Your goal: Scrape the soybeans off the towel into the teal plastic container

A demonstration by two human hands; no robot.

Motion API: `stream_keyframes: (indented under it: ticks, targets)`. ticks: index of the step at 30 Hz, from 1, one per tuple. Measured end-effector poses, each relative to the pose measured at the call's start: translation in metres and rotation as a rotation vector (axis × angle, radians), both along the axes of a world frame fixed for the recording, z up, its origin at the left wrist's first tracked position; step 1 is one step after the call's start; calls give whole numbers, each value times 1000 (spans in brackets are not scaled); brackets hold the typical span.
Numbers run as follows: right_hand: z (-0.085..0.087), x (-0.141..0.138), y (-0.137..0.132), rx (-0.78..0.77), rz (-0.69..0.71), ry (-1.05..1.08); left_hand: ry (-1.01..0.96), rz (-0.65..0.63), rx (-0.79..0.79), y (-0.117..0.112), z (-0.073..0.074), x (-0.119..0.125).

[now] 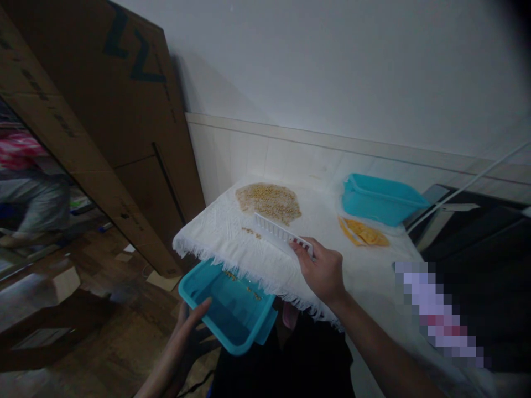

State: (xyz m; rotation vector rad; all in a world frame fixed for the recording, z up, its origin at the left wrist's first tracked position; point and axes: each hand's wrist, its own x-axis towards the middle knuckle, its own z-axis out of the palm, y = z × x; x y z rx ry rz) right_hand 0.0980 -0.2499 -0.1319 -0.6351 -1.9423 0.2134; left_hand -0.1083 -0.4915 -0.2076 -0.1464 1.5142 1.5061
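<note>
My left hand [191, 327] grips the near left rim of a teal plastic tub [238, 347], thumb over the edge. The tub is tilted under the fringed edge of a white cloth [215, 229], with a few beans in it. In my right hand [326, 272] is a white slotted plastic strip [271, 231], pinched at its right end and resting along the cloth. Beyond the strip, a pile of yellowish dried beans [269, 200] is spread on the cloth, and several loose beans [251, 232] lie on its near side.
A second teal tub [373, 200] stands at the back right, with an orange-yellow packet [365, 232] before it. Black items [477, 265] lie at the right. A tall cardboard box [136, 116] stands left of the table. A person's leg [45, 204] shows at far left.
</note>
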Motion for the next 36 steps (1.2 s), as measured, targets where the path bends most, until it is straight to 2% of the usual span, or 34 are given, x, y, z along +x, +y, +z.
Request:
stream_keyframes:
  ticks: [4, 9, 19, 22, 30, 36]
  targets:
    - [-2, -1, -4, -7, 35, -1, 32, -13, 10, -1, 0, 1]
    - [-3, -4, -5, -7, 59, -3, 11, -36, 11, -1, 8, 3]
    - [1, -13, -5, -43, 89, -27, 33, 17, -11, 4, 8, 2]
    - [0, -13, -5, -56, 132, 0, 32, 19, -33, 3, 4, -4]
    - [-3, -9, -7, -99, 273, 15, 61, 32, -12, -1, -23, -21]
    - [-3, -6, -13, -120, 320, 0, 33, 45, 30, -2, -26, -25]
